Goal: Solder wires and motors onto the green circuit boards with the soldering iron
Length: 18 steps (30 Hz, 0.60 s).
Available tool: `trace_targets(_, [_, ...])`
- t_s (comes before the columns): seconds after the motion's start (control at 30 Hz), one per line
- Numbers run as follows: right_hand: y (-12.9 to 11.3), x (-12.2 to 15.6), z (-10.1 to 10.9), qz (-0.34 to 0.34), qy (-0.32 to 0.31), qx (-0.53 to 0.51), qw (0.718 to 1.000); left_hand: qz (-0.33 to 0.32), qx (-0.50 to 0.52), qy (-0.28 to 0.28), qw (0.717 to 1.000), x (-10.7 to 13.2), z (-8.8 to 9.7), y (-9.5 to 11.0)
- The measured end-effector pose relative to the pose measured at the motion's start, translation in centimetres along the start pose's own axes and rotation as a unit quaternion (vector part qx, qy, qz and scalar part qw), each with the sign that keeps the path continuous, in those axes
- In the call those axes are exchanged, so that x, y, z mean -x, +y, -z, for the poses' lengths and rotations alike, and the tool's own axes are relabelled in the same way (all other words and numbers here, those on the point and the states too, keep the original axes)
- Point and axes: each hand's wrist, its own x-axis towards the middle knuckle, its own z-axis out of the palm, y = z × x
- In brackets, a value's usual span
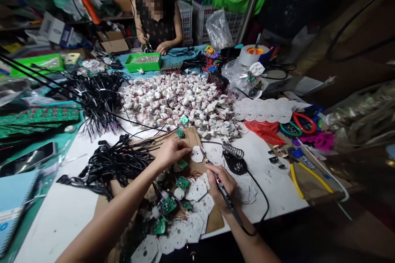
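Note:
My right hand (221, 185) is closed round a black soldering iron (216, 174), its tip pointing up toward a white round board (196, 154) on the brown cardboard (191, 135). My left hand (173, 151) is closed, fingers pinched just left of that white board; what it pinches is too small to name. Small green circuit boards (182, 182) with red wires and more white round boards (197, 191) lie below and between my hands. The iron's black cord (262, 197) runs off to the right.
A big heap of white parts (179, 104) fills the table's middle. Black cable bundles (105, 162) lie to the left, a coiled iron stand (233, 151) and yellow-handled pliers (296, 176) to the right. Another person sits across the table at a green tray (143, 62).

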Motion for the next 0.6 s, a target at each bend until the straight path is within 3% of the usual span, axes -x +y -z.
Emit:
trace_targets(0.33, [-0.37, -0.14, 0.13, -0.020, -0.008, 0.003, 1.000, 0.015, -0.067, -0.026, 0.997, -0.41, -0.40, -0.04])
trace_targets(0.6, [-0.56, -0.28, 0.31, -0.024, -0.031, 0.010, 0.999, -0.066, -0.061, -0.006, 0.996, -0.56, -0.50, 0.10])
